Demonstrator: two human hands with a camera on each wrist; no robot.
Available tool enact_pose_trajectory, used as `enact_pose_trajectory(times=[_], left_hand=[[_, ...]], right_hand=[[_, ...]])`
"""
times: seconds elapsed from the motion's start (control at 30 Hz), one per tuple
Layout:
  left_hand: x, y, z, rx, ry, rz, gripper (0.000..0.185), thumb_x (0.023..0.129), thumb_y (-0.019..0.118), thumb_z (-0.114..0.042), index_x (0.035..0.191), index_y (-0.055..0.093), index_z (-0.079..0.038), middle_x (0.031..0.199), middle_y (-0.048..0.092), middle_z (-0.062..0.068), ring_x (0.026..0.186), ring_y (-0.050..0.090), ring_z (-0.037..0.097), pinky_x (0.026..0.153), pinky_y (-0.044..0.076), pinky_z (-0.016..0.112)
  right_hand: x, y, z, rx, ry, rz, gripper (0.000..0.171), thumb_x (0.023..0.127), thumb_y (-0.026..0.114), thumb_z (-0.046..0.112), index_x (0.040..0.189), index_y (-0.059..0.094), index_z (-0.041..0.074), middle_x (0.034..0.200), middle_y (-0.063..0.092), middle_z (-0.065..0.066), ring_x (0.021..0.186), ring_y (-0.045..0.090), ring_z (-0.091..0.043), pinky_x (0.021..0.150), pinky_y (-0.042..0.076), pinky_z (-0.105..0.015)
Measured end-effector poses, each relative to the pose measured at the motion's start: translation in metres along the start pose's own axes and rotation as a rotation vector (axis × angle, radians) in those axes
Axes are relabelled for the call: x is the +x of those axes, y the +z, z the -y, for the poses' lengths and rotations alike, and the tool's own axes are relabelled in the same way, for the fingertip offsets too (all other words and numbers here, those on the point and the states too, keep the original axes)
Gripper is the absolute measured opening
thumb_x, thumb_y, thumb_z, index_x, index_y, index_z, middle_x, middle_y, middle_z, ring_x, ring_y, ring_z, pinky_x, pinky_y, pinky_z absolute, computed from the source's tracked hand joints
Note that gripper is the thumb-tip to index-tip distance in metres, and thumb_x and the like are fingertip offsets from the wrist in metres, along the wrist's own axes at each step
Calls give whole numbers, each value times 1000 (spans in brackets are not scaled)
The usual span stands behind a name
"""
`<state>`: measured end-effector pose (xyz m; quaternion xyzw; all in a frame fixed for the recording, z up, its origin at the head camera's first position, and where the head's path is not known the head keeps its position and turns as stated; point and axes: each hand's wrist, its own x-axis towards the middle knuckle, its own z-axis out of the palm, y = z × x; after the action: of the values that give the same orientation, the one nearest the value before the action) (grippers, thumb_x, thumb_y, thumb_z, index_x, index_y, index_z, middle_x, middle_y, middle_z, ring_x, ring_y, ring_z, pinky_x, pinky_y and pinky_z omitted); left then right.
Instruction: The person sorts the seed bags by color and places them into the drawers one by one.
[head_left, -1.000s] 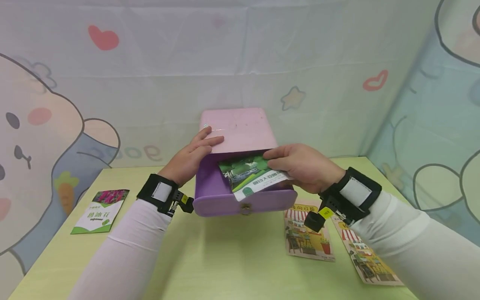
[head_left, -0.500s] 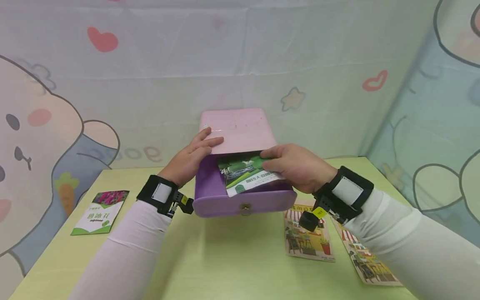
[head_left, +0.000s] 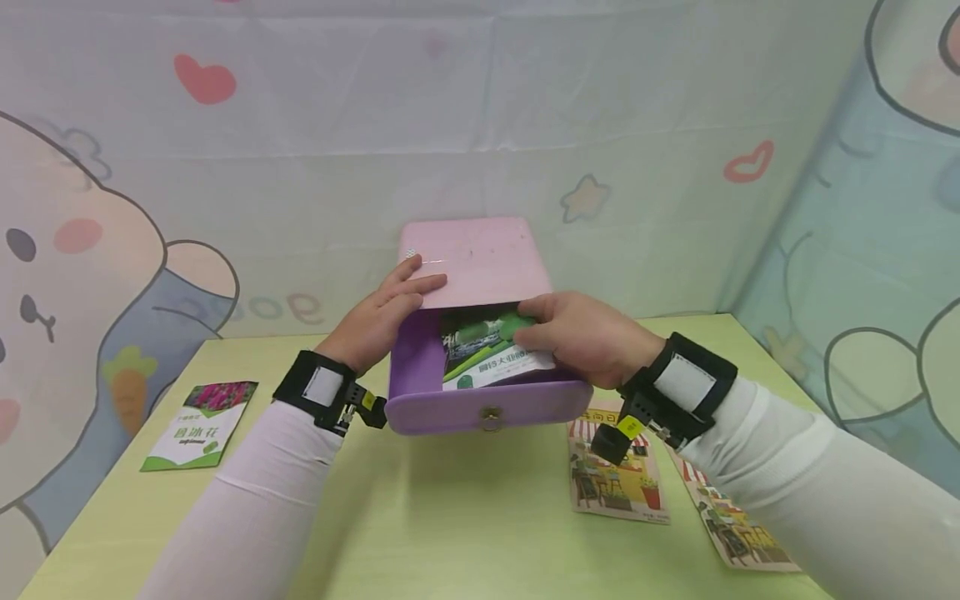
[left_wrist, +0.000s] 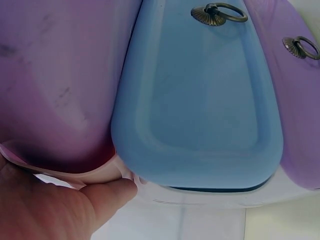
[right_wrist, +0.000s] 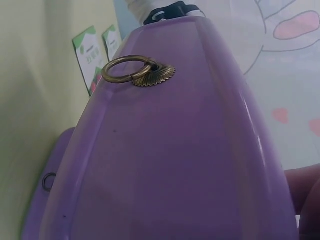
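R hand (head_left: 581, 337) fingers curled, pinching green seed packet (head_left: 487, 358), packet half inside open purple drawer (head_left: 487, 404) of pink box (head_left: 480, 258), mid tabletop (head_left: 450, 517). L hand (head_left: 378, 312) fingers straight, together, resting on box top-left edge.

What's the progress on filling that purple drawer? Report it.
Done: the purple drawer is pulled open. In hand: the right hand lowers a green packet into it while the left hand steadies the pink cabinet. Left: one packet and two cards lie on the table.
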<state>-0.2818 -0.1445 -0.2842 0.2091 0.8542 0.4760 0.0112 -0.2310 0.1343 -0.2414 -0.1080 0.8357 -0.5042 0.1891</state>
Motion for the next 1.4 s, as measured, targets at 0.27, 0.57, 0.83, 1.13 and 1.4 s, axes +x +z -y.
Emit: enact_pose_trajectory(times=[0.27,0.57,0.83,1.13,1.4], left_hand=[[-1,0,1,13,5,-2,48,112,36,-33,155,55,-27,177,11,-14,166,7,21,133,13,58],[-2,0,-2,12,10,4,48,112,36,-33,156,54,-26,178,9,-13,166,6,23,133,12,57],[-2,-2,0,15,17,7,48,112,35,-33,156,54,-26,178,9,-13,166,6,21,133,13,57],[-1,-2,0,5,15,9,48,112,36,-33,156,54,-27,177,10,-14,166,5,21,133,13,56],[-1,-1,-1,11,12,8,48,112,36,-34,156,54,-28,177,9,-14,166,5,21,133,12,56]], right_hand=[[-1,3,2,-140,-13,-15,66,107,56,19,163,30,-4,159,48,-22,122,63,-28,107,48,-39],[-10,-1,5,-203,-21,-24,62,107,53,23,161,36,-3,168,38,-19,143,49,-32,124,37,-53],[-17,0,4,-187,-44,-28,60,108,52,21,161,36,-3,166,40,-20,142,51,-30,125,38,-51],[-39,8,6,-72,-197,-154,47,107,55,22,149,56,2,153,58,-13,131,58,-25,116,45,-44],[-74,34,-4,42,-359,-178,24,106,62,22,112,77,5,104,77,-8,94,69,-20,87,57,-31]])
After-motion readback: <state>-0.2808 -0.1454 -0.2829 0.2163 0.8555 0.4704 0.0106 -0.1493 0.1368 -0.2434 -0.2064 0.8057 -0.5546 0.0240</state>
